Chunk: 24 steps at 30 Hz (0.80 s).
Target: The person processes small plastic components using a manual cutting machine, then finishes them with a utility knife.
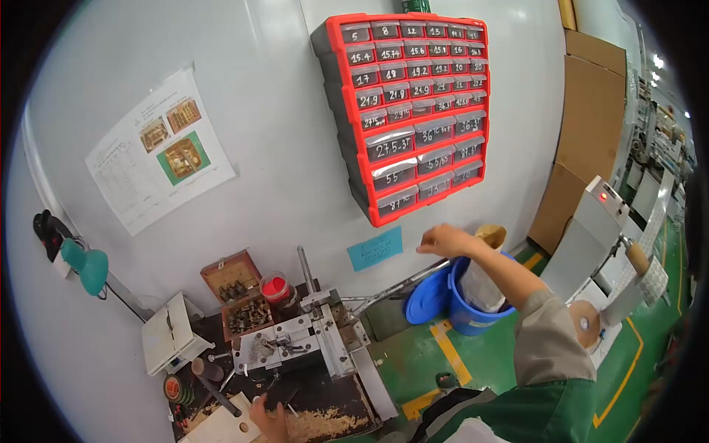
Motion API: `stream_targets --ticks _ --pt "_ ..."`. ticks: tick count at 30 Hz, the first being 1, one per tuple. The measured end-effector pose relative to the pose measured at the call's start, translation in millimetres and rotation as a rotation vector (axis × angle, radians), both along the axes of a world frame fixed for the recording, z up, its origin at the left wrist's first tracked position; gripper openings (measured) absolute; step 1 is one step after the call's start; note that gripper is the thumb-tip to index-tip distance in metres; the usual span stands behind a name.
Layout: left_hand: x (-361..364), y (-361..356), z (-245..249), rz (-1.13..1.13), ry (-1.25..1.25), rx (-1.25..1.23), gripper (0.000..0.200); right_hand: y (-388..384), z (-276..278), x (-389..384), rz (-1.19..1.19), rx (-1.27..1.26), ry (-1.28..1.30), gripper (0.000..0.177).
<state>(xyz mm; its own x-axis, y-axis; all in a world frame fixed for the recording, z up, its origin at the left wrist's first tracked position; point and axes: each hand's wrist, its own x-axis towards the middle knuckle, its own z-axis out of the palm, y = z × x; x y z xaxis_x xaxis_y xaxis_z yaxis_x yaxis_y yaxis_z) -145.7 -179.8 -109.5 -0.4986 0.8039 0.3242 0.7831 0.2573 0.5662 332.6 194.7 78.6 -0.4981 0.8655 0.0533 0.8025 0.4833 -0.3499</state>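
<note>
My right hand (pixel 445 240) is raised over the floor, in front of the wall below the drawer cabinet (pixel 422 140). Its fingers are bent together; anything between them is too small to make out. Low in the view, my left hand (pixel 270 419) lies at the right edge of a pale wooden board (pixel 221 422) with round holes, fingers apart. Wood shavings (pixel 325 422) lie to the right of that hand on the dark bench top. Behind it stands a metal machine fixture (pixel 284 343) with a clamp and a rail.
A wooden box of metal bits (pixel 249 316), a red-topped jar (pixel 275 288) and a white box (pixel 173 332) crowd the bench's back. A blue bin (pixel 473 317) with a bag stands on the green floor, its blue lid (pixel 428 295) beside it. A teal lamp (pixel 90 269) is at left.
</note>
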Motion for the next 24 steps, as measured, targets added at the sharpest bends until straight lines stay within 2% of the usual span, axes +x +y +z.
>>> stream_targets --ticks 1,2,3,4,5,6,7,8,9,11,15,18,21,22,23,24 --pt "-33 -15 -68 -0.077 0.138 -0.091 0.064 6 30 7 0.015 0.194 0.135 0.036" --pt "-29 -21 -80 -0.056 0.103 -0.037 0.065 12 70 14 0.027 0.382 0.27 0.033" --pt "-19 -25 -87 -0.035 0.067 0.014 0.065 10 117 25 0.004 0.463 0.506 0.029" --pt "-5 -26 -88 -0.013 0.034 0.066 0.066 20 158 41 -0.062 0.475 0.703 0.028" --pt "14 -26 -79 0.034 -0.043 0.167 0.066 33 193 54 -0.085 0.42 1.072 0.032" --pt "16 -26 -78 0.182 -0.25 0.116 0.071 52 223 76 0.003 0.463 1.278 0.034" --pt "80 -1 5 0.267 0.205 0.381 0.056 87 249 102 0.038 0.432 1.411 0.035" --pt "87 8 18 0.411 0.205 0.332 0.045 116 271 125 0.079 0.358 1.474 0.037" --pt "102 22 56 0.406 0.167 0.366 0.042 119 290 128 0.01 0.295 1.598 0.038" --pt "122 53 133 0.223 0.185 0.428 0.04 159 317 141 0.039 0.114 1.744 0.033" --pt "221 124 296 -0.025 0.348 0.544 0.027 201 345 142 0.169 -0.145 2.08 0.016" --pt "288 177 394 -0.283 0.458 0.616 0.02 175 341 141 0.101 -0.003 2.05 0.014" --pt "350 243 470 -0.558 0.481 0.736 0.014 148 336 151 0.18 -0.019 2.02 0.014" --pt "363 271 490 -0.607 0.503 0.71 0.015 145 335 155 0.194 -0.027 1.985 0.016" --pt "381 303 506 -0.76 0.479 0.775 0.018 147 333 164 0.233 -0.028 1.807 0.021" --pt "402 330 517 -0.796 0.434 0.749 0.022 150 331 179 0.268 -0.024 1.626 0.026"
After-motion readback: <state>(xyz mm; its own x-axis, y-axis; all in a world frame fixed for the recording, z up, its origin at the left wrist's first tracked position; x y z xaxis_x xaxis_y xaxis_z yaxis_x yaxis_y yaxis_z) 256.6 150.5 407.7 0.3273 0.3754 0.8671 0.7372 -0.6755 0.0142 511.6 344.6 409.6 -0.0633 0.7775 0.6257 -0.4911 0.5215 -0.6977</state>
